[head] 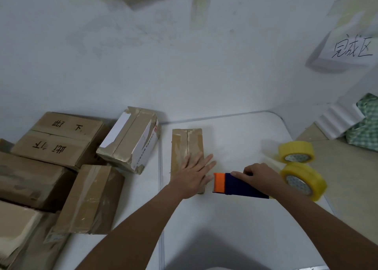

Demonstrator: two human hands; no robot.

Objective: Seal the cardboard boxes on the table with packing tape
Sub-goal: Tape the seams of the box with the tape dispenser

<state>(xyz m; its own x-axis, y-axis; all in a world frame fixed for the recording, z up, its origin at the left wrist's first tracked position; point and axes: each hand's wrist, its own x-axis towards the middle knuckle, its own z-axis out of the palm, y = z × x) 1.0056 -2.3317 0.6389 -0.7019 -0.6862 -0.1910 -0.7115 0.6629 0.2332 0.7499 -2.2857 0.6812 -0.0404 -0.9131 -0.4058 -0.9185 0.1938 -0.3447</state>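
On box [187,147]: left hand [192,175] flat, fingers apart; right hand [258,177] fingers clamped on dispenser [239,184].

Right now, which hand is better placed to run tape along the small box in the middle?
The right hand: it already grips the tape dispenser beside the small box, while the left hand lies flat on it.

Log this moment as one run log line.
left hand: flat on small box | right hand: grips tape dispenser | two tape rolls at right
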